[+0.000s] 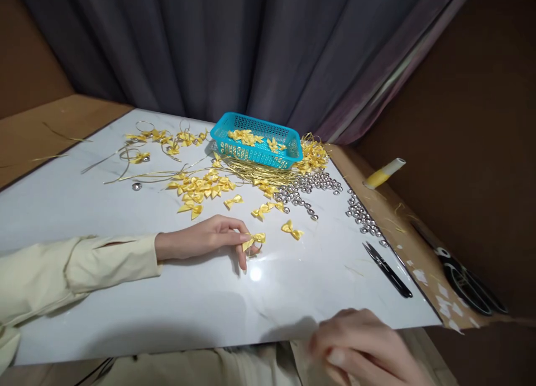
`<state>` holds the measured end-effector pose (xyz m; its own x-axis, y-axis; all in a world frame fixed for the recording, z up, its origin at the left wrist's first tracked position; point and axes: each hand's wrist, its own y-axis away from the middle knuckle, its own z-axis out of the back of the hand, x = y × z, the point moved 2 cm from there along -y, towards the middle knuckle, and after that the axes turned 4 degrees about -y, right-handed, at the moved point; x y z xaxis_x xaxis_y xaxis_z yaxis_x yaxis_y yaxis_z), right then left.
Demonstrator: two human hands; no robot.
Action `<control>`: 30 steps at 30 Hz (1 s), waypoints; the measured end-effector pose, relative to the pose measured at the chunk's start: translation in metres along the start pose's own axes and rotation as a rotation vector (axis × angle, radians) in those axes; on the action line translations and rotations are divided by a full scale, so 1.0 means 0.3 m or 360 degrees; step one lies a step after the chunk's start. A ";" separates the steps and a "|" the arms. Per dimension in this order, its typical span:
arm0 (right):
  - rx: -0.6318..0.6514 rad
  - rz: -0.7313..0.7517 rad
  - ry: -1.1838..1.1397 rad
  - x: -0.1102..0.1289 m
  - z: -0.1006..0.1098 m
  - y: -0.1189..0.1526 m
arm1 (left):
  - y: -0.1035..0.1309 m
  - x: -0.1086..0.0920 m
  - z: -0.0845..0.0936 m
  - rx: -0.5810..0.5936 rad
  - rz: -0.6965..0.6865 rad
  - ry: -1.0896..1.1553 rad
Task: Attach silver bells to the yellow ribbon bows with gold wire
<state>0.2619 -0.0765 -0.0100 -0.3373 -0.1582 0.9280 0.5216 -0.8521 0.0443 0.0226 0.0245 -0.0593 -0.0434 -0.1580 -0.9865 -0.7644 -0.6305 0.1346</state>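
Observation:
My left hand (220,239) pinches a yellow ribbon bow (254,241) between thumb and fingers over the white board. A thin loop shows just under that bow. At the front edge, my right hand (362,347) is curled closed and partly blurred; what its fingers hold, if anything, is hidden. Another yellow bow (292,229) lies to the right of my left hand, and a pile of bows (203,187) is beyond it. Gold cords (262,171) are bundled in front of the blue basket (256,120). Shiny silver beads (299,190) are scattered to their right.
Black thread snips (387,270) lie on the right of the white board (167,319). Black-handled scissors (464,282) and a yellow-and-white tube (384,174) are on the brown surface beside it. Bows on cords (159,137) lie at the far left. A grey curtain (209,45) hangs behind.

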 end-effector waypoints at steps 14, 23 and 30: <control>-0.0182 -0.0683 -0.0044 -0.109 0.081 0.054 | -0.013 0.022 0.032 -0.0391 0.0040 0.0406; 0.0106 -0.0617 -0.1441 -0.099 -0.156 -0.132 | -0.018 0.018 0.040 -0.0630 -0.0010 0.0419; -0.0217 -0.0532 -0.1702 -0.098 -0.183 -0.176 | -0.032 0.021 0.031 -0.0603 -0.0027 0.0314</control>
<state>0.2012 -0.0542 -0.0598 0.4346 0.5406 0.7203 0.4189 -0.8294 0.3697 0.0236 0.0367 -0.0677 0.1191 -0.2646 -0.9570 -0.4721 -0.8630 0.1799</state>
